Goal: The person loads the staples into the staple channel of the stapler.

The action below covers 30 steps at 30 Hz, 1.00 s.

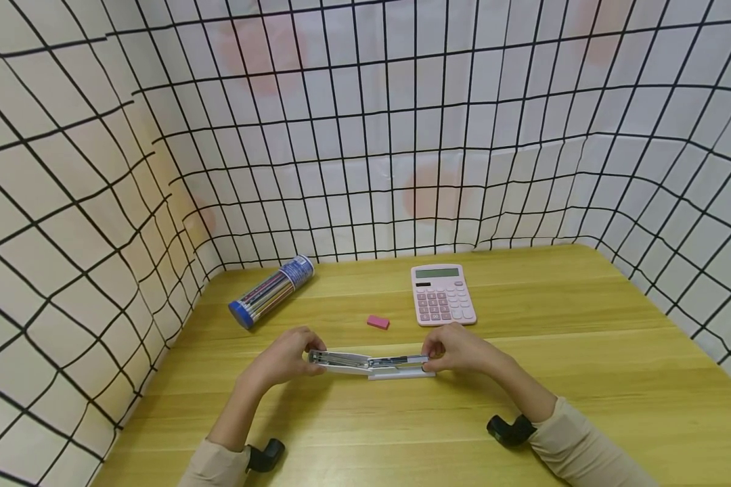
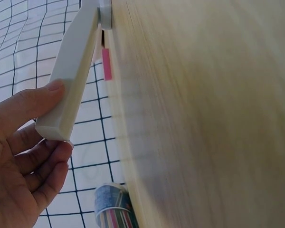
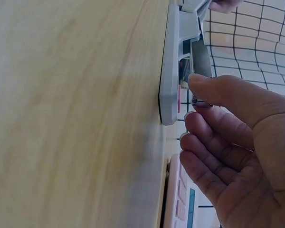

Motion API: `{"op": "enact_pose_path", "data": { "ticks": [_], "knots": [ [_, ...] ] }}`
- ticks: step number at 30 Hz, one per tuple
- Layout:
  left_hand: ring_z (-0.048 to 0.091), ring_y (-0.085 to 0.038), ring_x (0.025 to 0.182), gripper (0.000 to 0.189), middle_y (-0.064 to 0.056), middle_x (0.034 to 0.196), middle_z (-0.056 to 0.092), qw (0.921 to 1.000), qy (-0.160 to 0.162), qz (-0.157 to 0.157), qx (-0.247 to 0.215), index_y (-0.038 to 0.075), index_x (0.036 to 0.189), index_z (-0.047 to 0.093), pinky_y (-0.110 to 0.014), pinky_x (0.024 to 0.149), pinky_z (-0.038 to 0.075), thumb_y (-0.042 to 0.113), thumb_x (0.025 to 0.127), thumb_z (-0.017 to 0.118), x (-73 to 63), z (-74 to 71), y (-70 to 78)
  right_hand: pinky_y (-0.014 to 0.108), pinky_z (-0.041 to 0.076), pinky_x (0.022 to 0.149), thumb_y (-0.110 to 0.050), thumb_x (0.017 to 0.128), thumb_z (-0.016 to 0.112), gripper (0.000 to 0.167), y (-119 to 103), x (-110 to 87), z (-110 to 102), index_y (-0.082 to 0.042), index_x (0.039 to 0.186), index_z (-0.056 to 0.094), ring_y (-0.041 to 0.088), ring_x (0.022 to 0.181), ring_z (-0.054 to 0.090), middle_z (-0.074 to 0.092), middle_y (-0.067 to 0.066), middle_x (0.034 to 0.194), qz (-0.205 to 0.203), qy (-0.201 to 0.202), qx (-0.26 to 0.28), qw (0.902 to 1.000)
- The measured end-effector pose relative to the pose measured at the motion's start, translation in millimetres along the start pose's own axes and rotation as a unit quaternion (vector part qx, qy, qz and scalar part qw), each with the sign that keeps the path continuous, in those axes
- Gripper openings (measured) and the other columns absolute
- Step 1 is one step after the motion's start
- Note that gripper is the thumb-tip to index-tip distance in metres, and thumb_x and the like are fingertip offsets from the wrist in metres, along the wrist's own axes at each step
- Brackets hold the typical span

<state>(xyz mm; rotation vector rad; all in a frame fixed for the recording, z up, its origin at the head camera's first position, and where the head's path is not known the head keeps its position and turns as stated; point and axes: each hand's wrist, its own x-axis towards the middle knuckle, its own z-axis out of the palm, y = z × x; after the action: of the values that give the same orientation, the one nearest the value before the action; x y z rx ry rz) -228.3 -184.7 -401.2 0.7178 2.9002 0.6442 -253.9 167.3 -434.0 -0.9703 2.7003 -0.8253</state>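
A white stapler (image 1: 344, 369) is folded wide open above the wooden table, its top cover swung over to the left. My left hand (image 1: 285, 357) pinches the free end of that cover (image 2: 70, 71) between thumb and fingers. At the other end, my right hand (image 1: 463, 349) grips the tip of the metal staple magazine (image 3: 200, 61) with thumb and forefinger. Below the magazine, the stapler's base (image 3: 169, 76) lies along the tabletop, with a gap between the two. The other fingers of the right hand curl loosely beneath the tip in the right wrist view.
Behind the stapler lies a small pink eraser (image 1: 378, 322). A pink calculator (image 1: 443, 295) is at the back right, and a clear tube of pencils (image 1: 272, 291) with a blue cap lies at the back left. White cloth with a black grid (image 1: 365, 135) surrounds the table (image 1: 378, 433).
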Motion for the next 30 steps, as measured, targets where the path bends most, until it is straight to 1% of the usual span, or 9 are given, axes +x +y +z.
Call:
{"op": "enact_pose_path", "data": {
  "ticks": [5,12,18,30],
  "knots": [
    [0.054,-0.012,0.084,0.026,0.002,0.091,0.062,1.0,-0.002,0.001,-0.005,0.008,0.096,0.069,-0.032,0.077,0.049,0.018,0.076,0.083,0.0,0.0,-1.5,0.019,0.044,0.059,-0.024,0.078,0.08,0.015,-1.1,-0.3,-0.2,-0.013,0.083,0.07,0.001,0.064,0.049,0.061,-0.01,0.073,0.005,0.0,0.003,1.0],
    [0.051,-0.013,0.082,0.026,0.002,0.088,0.06,0.9997,-0.013,-0.012,-0.016,0.008,0.095,0.069,-0.029,0.075,0.045,0.019,0.076,0.082,-1.2,-2.9,-6.0,0.019,0.044,0.058,-0.024,0.078,0.08,0.016,-2.9,-0.5,-0.2,-0.014,0.084,0.07,0.001,0.063,0.049,0.061,-0.011,0.073,0.011,-0.001,0.01,0.9999],
    [0.05,-0.016,0.08,0.024,0.001,0.084,0.058,0.9996,-0.018,-0.005,-0.021,0.007,0.093,0.069,-0.027,0.071,0.041,0.016,0.075,0.082,-2.9,-6.0,-7.3,0.019,0.044,0.06,-0.024,0.078,0.08,0.016,-2.5,-0.2,-1.1,-0.013,0.084,0.07,0.002,0.065,0.05,0.061,-0.01,0.074,0.007,0.004,0.009,0.9999],
    [0.051,-0.017,0.079,0.022,0.002,0.082,0.058,0.9993,-0.021,-0.018,-0.027,0.008,0.091,0.068,-0.028,0.071,0.041,0.015,0.075,0.081,-3.3,-6.9,-6.7,0.018,0.044,0.06,-0.024,0.078,0.08,0.017,-3.5,-1.2,-1.7,-0.012,0.085,0.07,0.001,0.066,0.049,0.062,-0.009,0.075,0.004,-0.002,0.01,0.9999]
  ]
}}
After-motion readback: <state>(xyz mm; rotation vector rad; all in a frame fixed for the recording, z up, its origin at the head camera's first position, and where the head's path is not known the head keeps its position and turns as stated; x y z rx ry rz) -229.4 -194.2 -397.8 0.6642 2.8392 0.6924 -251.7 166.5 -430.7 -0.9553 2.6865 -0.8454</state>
